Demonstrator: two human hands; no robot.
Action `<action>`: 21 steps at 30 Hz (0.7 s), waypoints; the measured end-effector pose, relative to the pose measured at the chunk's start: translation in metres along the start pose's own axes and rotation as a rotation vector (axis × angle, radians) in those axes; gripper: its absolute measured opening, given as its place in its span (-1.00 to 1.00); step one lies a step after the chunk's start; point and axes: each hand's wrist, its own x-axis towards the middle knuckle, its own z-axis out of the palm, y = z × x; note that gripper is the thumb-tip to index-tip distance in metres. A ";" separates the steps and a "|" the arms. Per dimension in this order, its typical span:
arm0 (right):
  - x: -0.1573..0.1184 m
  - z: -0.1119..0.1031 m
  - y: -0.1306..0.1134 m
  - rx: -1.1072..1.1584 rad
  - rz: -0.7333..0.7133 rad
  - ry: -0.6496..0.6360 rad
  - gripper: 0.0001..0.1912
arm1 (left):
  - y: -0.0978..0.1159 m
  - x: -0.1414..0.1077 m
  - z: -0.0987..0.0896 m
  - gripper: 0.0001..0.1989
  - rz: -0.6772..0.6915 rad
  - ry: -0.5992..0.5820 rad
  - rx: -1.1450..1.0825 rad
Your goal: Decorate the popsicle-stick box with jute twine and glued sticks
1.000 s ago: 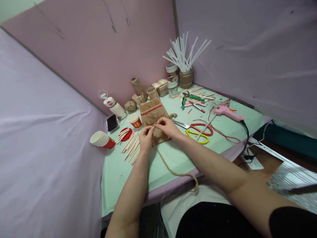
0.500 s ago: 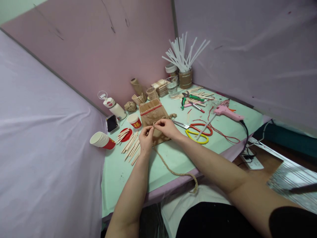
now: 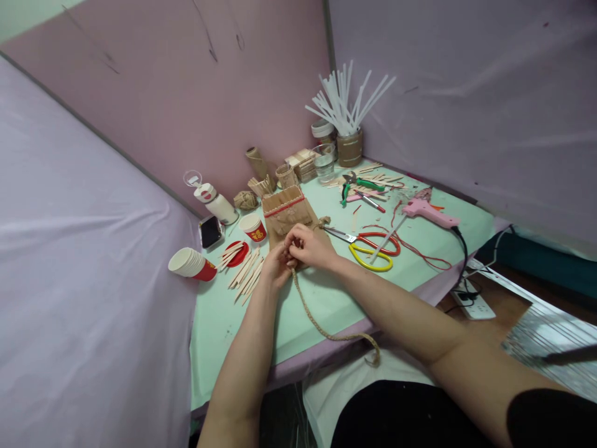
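Observation:
My left hand (image 3: 277, 264) and my right hand (image 3: 308, 247) meet in front of a brown wooden-stick piece (image 3: 286, 211) with a red strip near its top. Both are closed around a braided twine cord (image 3: 308, 314), though the part between the fingertips is hidden. From under my hands the cord trails down over the table's front edge, its loose end curling above my lap. A knotted bit of twine (image 3: 324, 221) shows just beyond my right hand, close to the tips of the scissors (image 3: 368, 244).
Wooden sticks (image 3: 246, 277), a paper cup (image 3: 253, 228) and stacked cups (image 3: 192, 264) lie left on the green-covered table (image 3: 219, 367). On the right are a pink glue gun (image 3: 431, 213), red string and green-handled pliers (image 3: 361, 185). White sticks stand in a jar (image 3: 349, 148) behind.
My hands have come lower and closer together, the fingers now curled over each other. The cord's hanging end has shifted slightly right and more of the brown piece shows above my hands.

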 end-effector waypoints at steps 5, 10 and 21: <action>0.002 -0.002 -0.001 -0.033 0.137 0.082 -0.95 | -0.002 -0.002 0.005 -0.79 0.182 0.071 0.088; 0.004 -0.004 0.000 -0.003 0.248 0.107 -0.89 | -0.001 -0.003 0.004 -0.77 0.220 0.094 0.148; 0.006 -0.004 0.013 0.108 0.405 0.086 -0.78 | -0.008 0.002 0.000 -0.69 0.380 0.143 0.310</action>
